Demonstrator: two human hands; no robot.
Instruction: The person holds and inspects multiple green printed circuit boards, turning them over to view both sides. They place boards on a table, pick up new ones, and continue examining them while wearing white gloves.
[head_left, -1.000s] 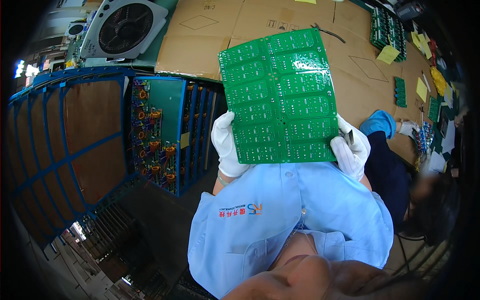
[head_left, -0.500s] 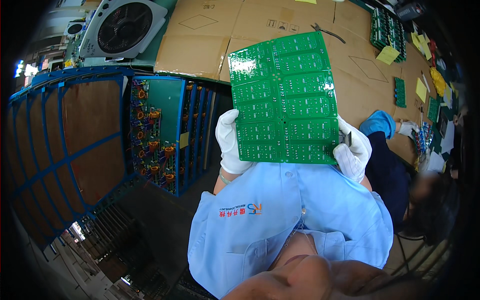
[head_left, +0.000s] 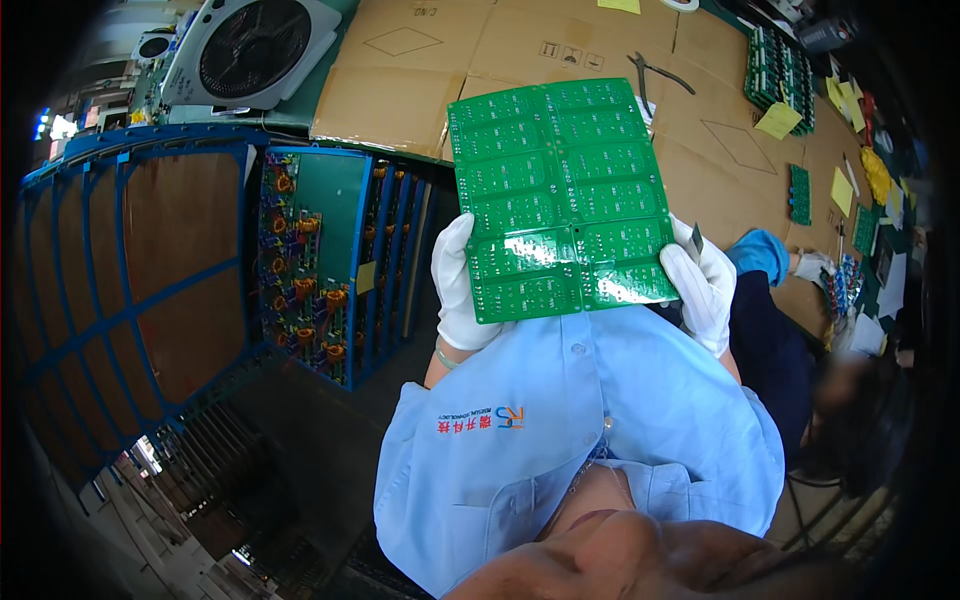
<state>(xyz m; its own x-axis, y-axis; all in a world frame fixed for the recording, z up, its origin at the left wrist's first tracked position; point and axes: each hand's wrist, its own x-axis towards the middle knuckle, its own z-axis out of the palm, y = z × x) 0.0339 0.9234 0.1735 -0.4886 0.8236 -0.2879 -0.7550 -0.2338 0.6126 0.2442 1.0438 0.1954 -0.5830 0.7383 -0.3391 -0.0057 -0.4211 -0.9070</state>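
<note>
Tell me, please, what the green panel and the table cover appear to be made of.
Green panel: seemingly rigid laminate circuit board with glossy green coating; it reflects light near its lower edge. Table cover: matte brown corrugated cardboard, judging by fold lines and seams.

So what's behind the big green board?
Behind the green board lies a table covered in brown cardboard, with pliers showing past its top edge. The gloved left hand and right hand grip its lower corners; most of their fingers are hidden behind it.
</note>
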